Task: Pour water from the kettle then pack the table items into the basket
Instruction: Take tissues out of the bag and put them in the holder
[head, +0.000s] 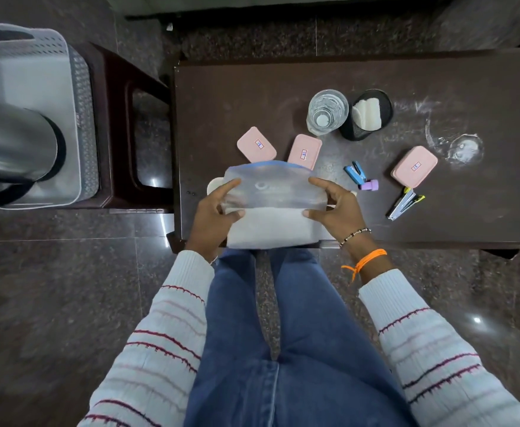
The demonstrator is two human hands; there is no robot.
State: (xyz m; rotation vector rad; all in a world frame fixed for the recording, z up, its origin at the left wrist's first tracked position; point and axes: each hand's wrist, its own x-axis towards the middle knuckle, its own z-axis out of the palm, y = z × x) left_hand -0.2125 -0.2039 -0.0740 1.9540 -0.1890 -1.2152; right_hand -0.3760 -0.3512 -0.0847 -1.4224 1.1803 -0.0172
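Observation:
Both hands grip a translucent zip pouch (272, 192) with a blue top edge, held above the near edge of the dark table (221, 97). My left hand (214, 215) pinches its left side and my right hand (334, 211) its right side. A steel kettle (12, 146) stands inside the grey perforated basket (81, 97) at the far left. A glass of water (326, 112) stands on the table behind the pouch. Three pink boxes (256, 144) (304, 151) (414, 165) lie on the table.
A black mesh cup (366, 114) with white pads stands right of the glass. A blue stapler (355, 173), a purple cap (369, 184) and a silver stapler (405, 203) lie to the right. The basket rests on a dark stool (120, 124). Something white (214, 183) peeks out behind the pouch.

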